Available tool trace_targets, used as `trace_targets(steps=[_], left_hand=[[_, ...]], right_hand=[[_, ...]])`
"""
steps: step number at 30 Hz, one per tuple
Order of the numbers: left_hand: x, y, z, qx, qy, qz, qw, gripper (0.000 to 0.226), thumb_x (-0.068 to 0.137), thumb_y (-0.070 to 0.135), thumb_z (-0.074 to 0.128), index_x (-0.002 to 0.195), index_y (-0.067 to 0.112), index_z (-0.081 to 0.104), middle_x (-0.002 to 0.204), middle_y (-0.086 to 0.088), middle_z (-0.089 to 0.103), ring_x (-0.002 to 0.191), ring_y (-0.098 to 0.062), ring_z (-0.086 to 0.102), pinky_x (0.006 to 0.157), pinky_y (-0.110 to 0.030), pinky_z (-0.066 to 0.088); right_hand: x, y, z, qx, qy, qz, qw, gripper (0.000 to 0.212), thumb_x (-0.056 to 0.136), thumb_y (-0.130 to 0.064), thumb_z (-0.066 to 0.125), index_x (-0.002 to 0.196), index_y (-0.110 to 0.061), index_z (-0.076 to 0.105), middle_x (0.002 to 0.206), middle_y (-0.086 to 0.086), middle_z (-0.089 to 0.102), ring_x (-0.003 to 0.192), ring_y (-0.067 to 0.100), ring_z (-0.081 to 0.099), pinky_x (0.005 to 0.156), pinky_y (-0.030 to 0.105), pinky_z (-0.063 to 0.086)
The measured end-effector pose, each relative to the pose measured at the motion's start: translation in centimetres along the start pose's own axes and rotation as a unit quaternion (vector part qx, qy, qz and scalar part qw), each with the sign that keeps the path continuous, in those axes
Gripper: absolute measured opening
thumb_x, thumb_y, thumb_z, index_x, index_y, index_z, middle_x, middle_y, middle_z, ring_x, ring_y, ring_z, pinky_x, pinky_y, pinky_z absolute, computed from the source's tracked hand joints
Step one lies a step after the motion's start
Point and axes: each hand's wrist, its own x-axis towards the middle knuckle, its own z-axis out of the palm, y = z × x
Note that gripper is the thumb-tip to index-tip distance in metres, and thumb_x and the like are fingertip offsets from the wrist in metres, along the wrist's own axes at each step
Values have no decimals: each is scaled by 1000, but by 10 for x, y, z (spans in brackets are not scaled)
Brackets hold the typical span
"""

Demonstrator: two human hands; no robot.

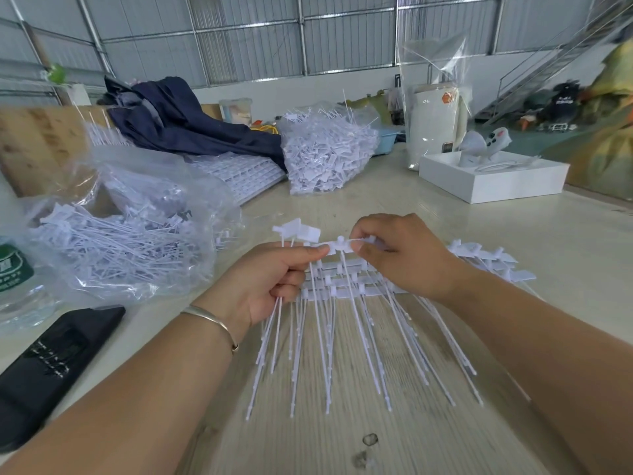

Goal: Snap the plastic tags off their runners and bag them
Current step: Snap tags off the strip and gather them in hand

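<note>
A white runner sheet of plastic tags [356, 323] lies fanned out on the table in front of me, long stems pointing toward me. My left hand [270, 286] grips a small bundle of loose tags, their flag heads [296, 229] sticking up above my fingers. My right hand [407, 255] pinches one tag head [340, 246] at the top of the sheet, thumb against my left thumb. An open clear bag [113, 234] with several loose tags lies to the left.
A second, filled bag of tags [325, 156] and stacked runner sheets [236, 173] sit behind, under a dark blue garment [181, 118]. A black case [51, 368] and a water bottle [17, 286] lie at left. A white box [493, 176] and white appliance [435, 125] stand at right.
</note>
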Motion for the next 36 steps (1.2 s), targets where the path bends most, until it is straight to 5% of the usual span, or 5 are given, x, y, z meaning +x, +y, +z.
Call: trace_targets(steps=[4, 14, 24, 29, 36], left_hand=[[-1, 2, -2, -17, -7, -1, 1000, 22, 68, 19, 76, 48, 19, 69, 50, 10, 25, 36, -3, 18, 32, -15, 12], [-7, 5, -3, -93, -112, 15, 989, 24, 66, 16, 79, 50, 21, 61, 64, 8, 10, 36, -2, 17, 31, -13, 13], [-10, -4, 9, -156, -238, 11, 959, 29, 70, 27, 75, 75, 22, 47, 53, 11, 26, 41, -3, 15, 32, -13, 15], [-10, -5, 10, -160, -312, -16, 936, 31, 63, 34, 89, 74, 20, 65, 62, 8, 18, 42, -3, 17, 34, -11, 16], [-12, -7, 12, -164, -302, -16, 939, 21, 66, 34, 86, 77, 20, 76, 69, 8, 55, 43, 0, 39, 34, -11, 18]], right_hand=[[2, 5, -2, 1, 15, 63, 998, 24, 94, -39, 57, 80, -19, 59, 59, -14, 46, 58, 1, 44, 88, 35, 36], [3, 9, -8, 261, -25, 152, 953, 50, 71, -56, 71, 62, -13, 48, 49, -13, 33, 42, 2, 31, 44, 7, 28], [0, -2, -7, 325, -13, 94, 941, 67, 62, -62, 68, 71, 1, 49, 56, -4, 30, 52, 8, 26, 46, 12, 25], [-1, -9, -5, 322, -29, 68, 944, 79, 63, -66, 63, 80, 10, 51, 67, 8, 35, 64, 19, 30, 56, 23, 27], [0, -8, -3, 353, -27, 79, 932, 75, 62, -62, 68, 83, 10, 60, 69, 12, 46, 66, 22, 37, 66, 33, 32]])
